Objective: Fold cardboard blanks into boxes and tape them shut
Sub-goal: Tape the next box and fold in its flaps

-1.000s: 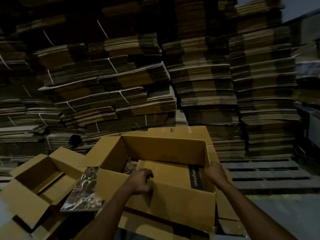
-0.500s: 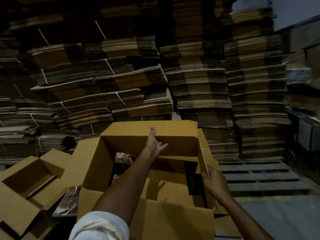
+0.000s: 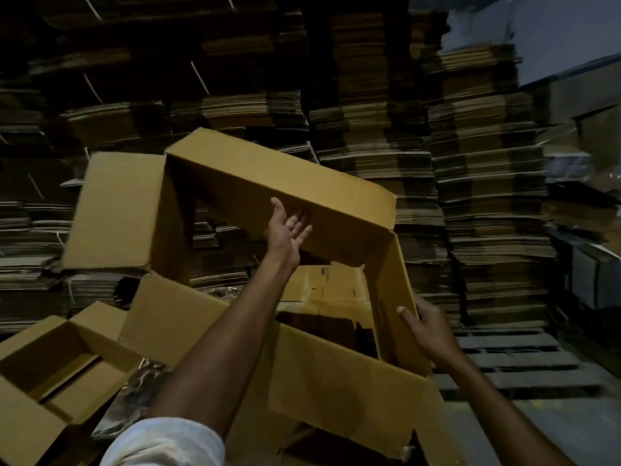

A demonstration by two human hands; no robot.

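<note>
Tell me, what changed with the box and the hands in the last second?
The left hand left the near edge, reached across and now pushes flat-fingered against the far panel of the cardboard box, which has tipped up. The right hand kept gripping its right wall. The second box at left stayed put.

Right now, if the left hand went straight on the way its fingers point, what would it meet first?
The far panel of the open cardboard box. The left hand is open and looks to be touching the panel's inner face, though depth is unclear.
</note>
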